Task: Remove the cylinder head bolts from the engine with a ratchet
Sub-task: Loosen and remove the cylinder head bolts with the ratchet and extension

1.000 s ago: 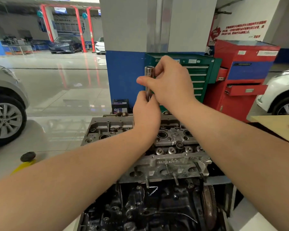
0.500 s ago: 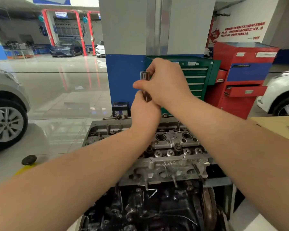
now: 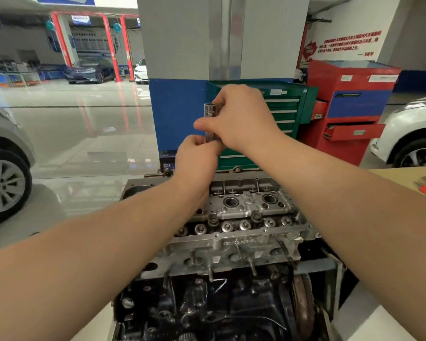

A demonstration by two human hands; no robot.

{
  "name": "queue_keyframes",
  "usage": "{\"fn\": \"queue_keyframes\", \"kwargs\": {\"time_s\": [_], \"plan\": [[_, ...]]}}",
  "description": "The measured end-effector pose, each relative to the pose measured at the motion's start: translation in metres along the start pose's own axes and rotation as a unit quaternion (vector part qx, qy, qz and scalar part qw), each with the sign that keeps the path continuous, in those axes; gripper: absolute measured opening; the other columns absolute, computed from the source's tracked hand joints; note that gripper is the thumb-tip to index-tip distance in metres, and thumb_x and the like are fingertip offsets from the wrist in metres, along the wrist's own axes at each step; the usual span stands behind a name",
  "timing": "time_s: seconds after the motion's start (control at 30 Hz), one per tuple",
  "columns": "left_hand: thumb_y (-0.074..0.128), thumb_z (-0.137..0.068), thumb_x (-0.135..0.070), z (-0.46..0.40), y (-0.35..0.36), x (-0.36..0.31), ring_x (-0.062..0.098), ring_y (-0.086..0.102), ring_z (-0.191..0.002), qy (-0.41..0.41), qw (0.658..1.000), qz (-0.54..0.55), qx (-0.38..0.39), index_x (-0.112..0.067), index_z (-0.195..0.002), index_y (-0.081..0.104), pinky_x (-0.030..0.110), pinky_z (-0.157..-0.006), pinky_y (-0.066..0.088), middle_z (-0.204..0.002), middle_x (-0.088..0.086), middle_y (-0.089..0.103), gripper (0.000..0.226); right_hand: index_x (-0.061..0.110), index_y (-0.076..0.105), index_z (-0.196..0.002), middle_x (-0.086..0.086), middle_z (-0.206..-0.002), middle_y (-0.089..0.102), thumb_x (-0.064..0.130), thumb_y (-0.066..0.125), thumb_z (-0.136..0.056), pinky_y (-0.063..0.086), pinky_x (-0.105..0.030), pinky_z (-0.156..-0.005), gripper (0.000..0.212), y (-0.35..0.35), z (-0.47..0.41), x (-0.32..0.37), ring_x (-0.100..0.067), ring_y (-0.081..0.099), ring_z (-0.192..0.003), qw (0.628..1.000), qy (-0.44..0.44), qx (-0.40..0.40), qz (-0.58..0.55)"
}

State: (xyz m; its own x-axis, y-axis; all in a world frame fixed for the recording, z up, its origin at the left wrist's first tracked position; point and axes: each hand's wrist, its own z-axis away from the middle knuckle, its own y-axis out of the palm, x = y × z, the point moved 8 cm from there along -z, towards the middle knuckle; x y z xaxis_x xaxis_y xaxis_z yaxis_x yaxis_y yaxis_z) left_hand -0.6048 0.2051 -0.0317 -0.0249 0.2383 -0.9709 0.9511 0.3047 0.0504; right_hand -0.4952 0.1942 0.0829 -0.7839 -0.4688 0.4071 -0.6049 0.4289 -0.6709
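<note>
Both hands are raised above the engine (image 3: 231,291). My right hand (image 3: 241,116) pinches a long chrome socket (image 3: 209,112), held upright with its open end up. My left hand (image 3: 197,158) grips the tool's lower part from below; that part is hidden inside the fingers. The aluminium cylinder head (image 3: 236,217) sits under the hands, with round plug wells and a row of bolt heads along its near side. My left forearm covers the head's left half.
A blue and grey pillar (image 3: 182,107) stands behind the engine, with a green tool cabinet (image 3: 285,112) and a red tool cabinet (image 3: 349,107) to its right. A car wheel (image 3: 3,185) is at the left, a white car (image 3: 413,134) at the right, a wooden bench corner (image 3: 403,175) nearby.
Both hands with the socket have shifted slightly; the right hand's grip has slid a little along the socket. The view has tilted a bit upward.
</note>
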Motion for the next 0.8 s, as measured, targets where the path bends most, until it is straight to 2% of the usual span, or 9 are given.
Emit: {"fn": "queue_keyframes", "kwargs": {"time_s": [0.1,0.2,0.33,0.4,0.5,0.57,0.63,0.7,0.8], "plan": [[0.056,-0.092,-0.013,0.008,0.014,-0.002,0.012,0.062,-0.076,0.027,0.999,-0.024,0.023,-0.021,-0.107,0.054,0.024,-0.055,0.046,-0.093,-0.001,0.066,0.017,0.023,0.055,-0.084,0.008,-0.078,0.057,0.054,0.084,-0.074,0.032,-0.026,-0.055,0.044,0.005,0.004,0.007,-0.009,0.05,-0.073,1.0,-0.016,-0.014,0.015],[0.05,-0.087,-0.005,0.0,0.011,-0.006,0.021,0.048,-0.06,0.024,0.998,-0.046,0.02,-0.008,-0.088,0.054,0.03,-0.052,0.034,-0.066,0.004,0.056,0.005,0.022,0.066,-0.091,0.006,-0.084,0.067,0.053,0.079,-0.082,0.053,-0.035,-0.07,0.034,0.012,0.004,0.004,-0.013,0.064,-0.08,0.996,-0.009,0.048,-0.069],[0.056,-0.075,-0.007,-0.01,0.027,-0.004,0.017,0.022,-0.041,-0.067,0.964,0.028,0.257,-0.018,-0.065,0.037,0.027,-0.048,0.027,-0.045,-0.002,0.023,0.025,0.015,0.063,-0.131,-0.001,-0.108,0.074,0.019,0.064,-0.1,0.061,-0.04,-0.089,0.031,0.023,0.008,0.004,-0.014,0.075,-0.093,0.943,0.015,0.164,-0.289],[0.059,-0.078,-0.011,-0.008,0.028,-0.005,0.016,0.022,-0.043,-0.079,0.95,0.044,0.299,-0.021,-0.062,0.037,0.029,-0.05,0.029,-0.047,-0.003,0.024,0.028,0.014,0.063,-0.131,-0.002,-0.105,0.075,0.009,0.061,-0.1,0.062,-0.034,-0.087,0.031,0.021,0.006,0.005,-0.011,0.076,-0.089,0.95,0.005,0.169,-0.262],[0.067,-0.081,-0.022,-0.007,0.009,-0.005,0.021,0.042,-0.058,-0.011,0.991,-0.028,0.129,-0.014,-0.08,0.051,0.036,-0.06,0.036,-0.062,0.006,0.047,0.018,0.015,0.072,-0.11,0.0,-0.095,0.073,0.023,0.072,-0.095,0.058,-0.029,-0.079,0.017,0.01,-0.002,0.008,-0.013,0.072,-0.084,0.991,-0.012,0.097,-0.09],[0.068,-0.082,-0.024,0.001,-0.001,0.002,0.022,0.049,-0.07,0.008,1.0,-0.019,0.0,-0.013,-0.088,0.049,0.036,-0.063,0.038,-0.078,0.006,0.056,0.023,0.014,0.07,-0.097,-0.001,-0.091,0.068,0.042,0.075,-0.09,0.043,-0.028,-0.063,0.03,0.006,-0.001,0.01,-0.017,0.063,-0.082,0.999,-0.01,0.047,0.009],[0.061,-0.09,-0.02,0.008,0.01,0.009,0.021,0.058,-0.076,0.003,1.0,-0.008,-0.012,-0.015,-0.099,0.052,0.034,-0.062,0.044,-0.09,0.003,0.063,0.013,0.014,0.062,-0.091,-0.001,-0.086,0.062,0.053,0.075,-0.087,0.029,-0.025,-0.053,0.041,0.005,0.003,0.018,-0.019,0.056,-0.079,0.998,-0.021,0.026,0.058],[0.051,-0.094,-0.017,0.009,0.02,0.007,0.021,0.057,-0.075,0.011,0.999,-0.03,-0.015,-0.013,-0.101,0.054,0.033,-0.062,0.044,-0.085,0.003,0.061,0.008,0.016,0.057,-0.091,0.001,-0.085,0.059,0.056,0.072,-0.089,0.028,-0.024,-0.053,0.042,0.008,0.007,0.027,-0.02,0.054,-0.08,0.996,-0.045,0.027,0.076],[0.046,-0.09,-0.004,-0.006,0.012,0.002,0.018,0.037,-0.054,0.01,0.999,-0.042,-0.007,-0.016,-0.067,0.045,0.032,-0.054,0.032,-0.053,-0.005,0.043,0.025,0.018,0.065,-0.118,0.001,-0.111,0.067,0.047,0.061,-0.099,0.044,-0.031,-0.077,0.035,0.011,0.004,0.027,-0.021,0.06,-0.103,0.993,-0.072,0.064,0.072]]}}
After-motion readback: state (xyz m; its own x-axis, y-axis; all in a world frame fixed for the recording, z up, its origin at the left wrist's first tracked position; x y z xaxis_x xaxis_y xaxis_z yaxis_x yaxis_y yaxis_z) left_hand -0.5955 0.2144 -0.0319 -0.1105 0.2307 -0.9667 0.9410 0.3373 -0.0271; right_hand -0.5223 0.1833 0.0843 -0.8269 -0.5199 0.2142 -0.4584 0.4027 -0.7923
